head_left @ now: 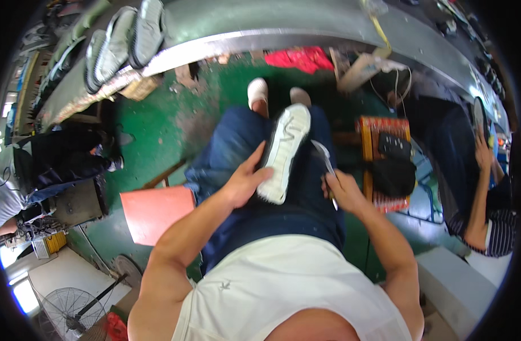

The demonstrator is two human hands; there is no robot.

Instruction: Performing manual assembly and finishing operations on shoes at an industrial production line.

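In my left hand (247, 177) is a shoe (284, 152), held over my lap with its white sole facing up. A dark wavy line runs along the toe half of the sole, and a dark edge shows on its left side. My fingers and thumb clasp the shoe's left side near the lower end. My right hand (344, 189) is closed around a slim metal tool (323, 152) with a curved, shiny end. That end points up beside the shoe, apart from it. Blur keeps me from telling the tool's exact kind.
Ahead runs a metal-edged workbench (254, 37) with several grey shoes (117, 42) at its left. An orange-red crate (383, 196) carrying dark items stands to my right, a pink board (158, 213) to my left. Co-workers sit on both sides; a fan (73, 321) is at lower left.
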